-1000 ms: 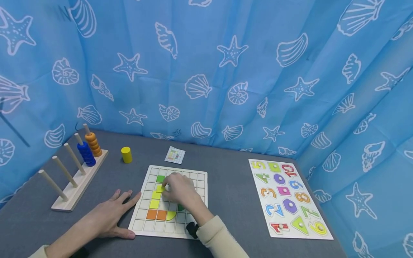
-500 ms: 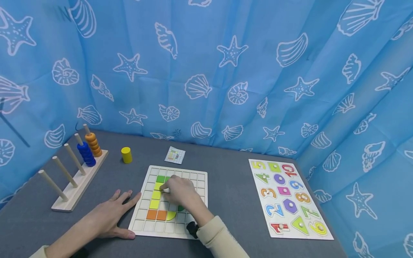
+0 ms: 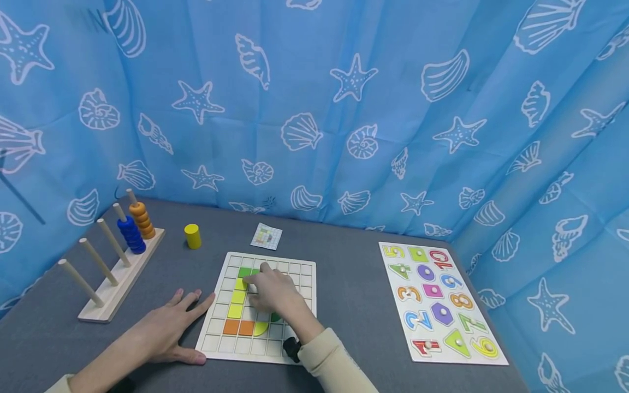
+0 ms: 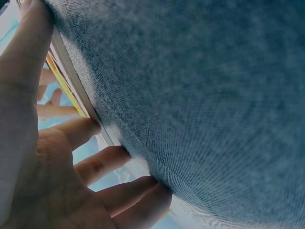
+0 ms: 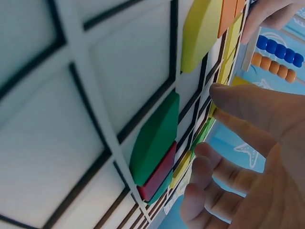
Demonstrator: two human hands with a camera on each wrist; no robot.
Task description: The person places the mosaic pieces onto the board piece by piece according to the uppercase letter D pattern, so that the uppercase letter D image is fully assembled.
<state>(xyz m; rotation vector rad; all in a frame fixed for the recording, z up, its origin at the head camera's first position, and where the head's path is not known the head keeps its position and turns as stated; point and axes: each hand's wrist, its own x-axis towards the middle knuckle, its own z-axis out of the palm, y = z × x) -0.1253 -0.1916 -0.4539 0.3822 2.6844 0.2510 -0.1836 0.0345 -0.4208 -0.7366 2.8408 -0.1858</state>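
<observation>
A white grid board (image 3: 211, 343) lies on the grey cloth. My right hand (image 3: 275, 292) is over its middle, index fingertip at the topmost yellow square tile (image 3: 240, 284), thumb held apart from it. More yellow squares (image 3: 235, 310) run below, with a green tile (image 3: 244, 272) above. Along the lower row are orange squares (image 3: 231, 327) and a round-edged yellow tile (image 3: 260, 328). In the right wrist view, dark green (image 5: 155, 138) and red (image 5: 159, 171) tiles stand in the grid. My left hand (image 3: 167, 327) rests spread at the board's left edge, fingertips touching it.
A wooden peg rack (image 3: 123, 278) with blue and orange beads stands left. Beside it is a yellow cylinder (image 3: 193, 236). A small pattern card (image 3: 266, 236) lies behind the board. To the right lies a number puzzle (image 3: 410, 316). A blue curtain (image 3: 314, 109) hangs behind.
The yellow tile pinched by the right hand has gone down into the grid below the green tile. The fingers have since loosened from it. The left hand has stayed put.
</observation>
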